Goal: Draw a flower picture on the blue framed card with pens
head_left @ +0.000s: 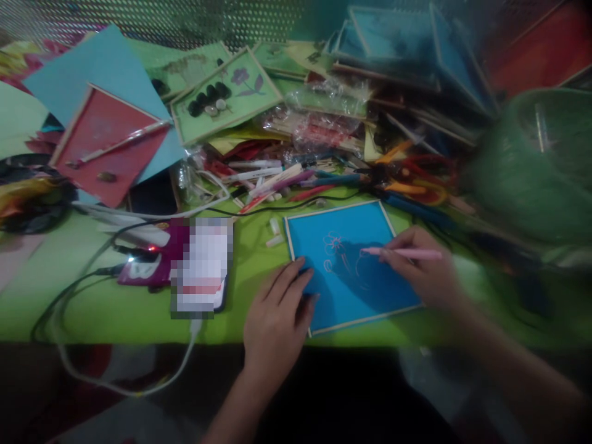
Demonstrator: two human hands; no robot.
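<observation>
A blue board (342, 296) with thin pale wooden strips along its edges lies on the green tabletop. On it is a light line drawing of a flower (333, 243) with a stem and round leaf shapes. My right hand (423, 268) is closed around a pink felt-tip pen (416, 253), whose tip meets the board just right of the flower. Fingers stretched out, my left hand (280, 308) rests flat over the board's left edge. The pen's cap is not clearly visible. Two small white pieces (274, 233) lie beside the board's upper left corner.
Left of the board, a phone (203, 265) with a white cable lies against a purple power bank (145, 271). Behind are loose pens (277, 182), orange-handled scissors (423, 185) and a green framed board (231, 95) with dark stones. A large green rounded object (531, 172) stands right.
</observation>
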